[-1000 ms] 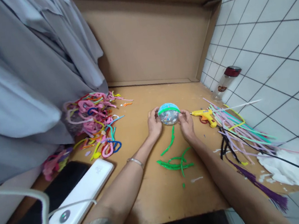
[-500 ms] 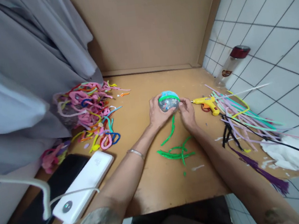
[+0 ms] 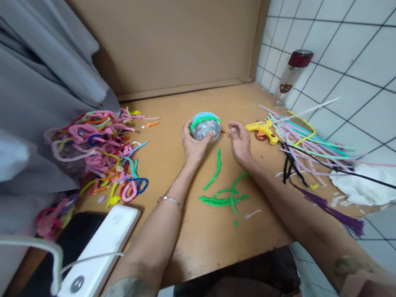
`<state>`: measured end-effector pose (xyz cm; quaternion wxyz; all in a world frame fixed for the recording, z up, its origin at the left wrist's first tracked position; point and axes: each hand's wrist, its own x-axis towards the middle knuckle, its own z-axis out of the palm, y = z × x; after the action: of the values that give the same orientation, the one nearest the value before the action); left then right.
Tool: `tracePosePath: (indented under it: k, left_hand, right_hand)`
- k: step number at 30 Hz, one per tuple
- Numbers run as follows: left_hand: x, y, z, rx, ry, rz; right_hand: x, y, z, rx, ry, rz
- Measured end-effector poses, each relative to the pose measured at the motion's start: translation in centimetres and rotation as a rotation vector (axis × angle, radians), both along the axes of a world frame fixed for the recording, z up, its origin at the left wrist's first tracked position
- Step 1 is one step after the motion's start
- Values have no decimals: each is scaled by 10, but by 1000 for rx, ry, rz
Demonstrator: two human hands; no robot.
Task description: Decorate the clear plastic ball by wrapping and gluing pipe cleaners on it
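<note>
My left hand (image 3: 196, 144) is wrapped around the left side and front of a round, clear-looking container (image 3: 203, 129). A green fuzzy strip (image 3: 204, 120) runs around it beneath a light-blue top, and small coloured bits show through its side. To its right, apart from it, my right hand (image 3: 240, 143) is raised with fingers loosely curled and apart, holding nothing I can see. Just beyond that hand lies a yellow glue gun (image 3: 262, 131), nozzle pointing left. Green pipe cleaner pieces (image 3: 223, 201) lie on the table below the hands, one (image 3: 214, 170) set apart.
A tangle of coloured pipe cleaners (image 3: 99, 142) sits on the left, near a white power bank (image 3: 100, 255). Straight pipe cleaners (image 3: 301, 146), a purple tassel (image 3: 334, 210), white tissue (image 3: 365, 186) and a red-capped bottle (image 3: 291, 76) occupy the right side by the tiled wall.
My right hand has come away from the round container and opened. My left hand still grips it. The whole view has shifted, so things appear further left.
</note>
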<state>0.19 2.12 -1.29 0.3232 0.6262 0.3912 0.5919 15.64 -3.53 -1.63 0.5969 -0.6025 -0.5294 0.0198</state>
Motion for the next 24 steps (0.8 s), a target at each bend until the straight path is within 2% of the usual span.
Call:
tracePosePath:
  k: [4, 7, 12, 15, 19, 24]
  left_hand:
    - [0, 2, -1, -17, -59, 13]
    - [1, -1, 1, -37, -59, 24]
    - [4, -10, 8, -33, 15, 43]
    - [3, -13, 10, -10, 54, 19]
    - [4, -13, 10, 28, 89, -7]
    - [4, -13, 7, 74, 107, -10]
  right_hand:
    - [3, -10, 16, -81, -68, -192]
    - [-2, -16, 22, -166, -186, -235]
    - [-6, -14, 17, -112, -243, -160]
    - [-7, -8, 13, -41, -241, -50]
    - [-12, -3, 9, -19, -203, 72]
    - [-14, -4, 6, -16, -198, 88]
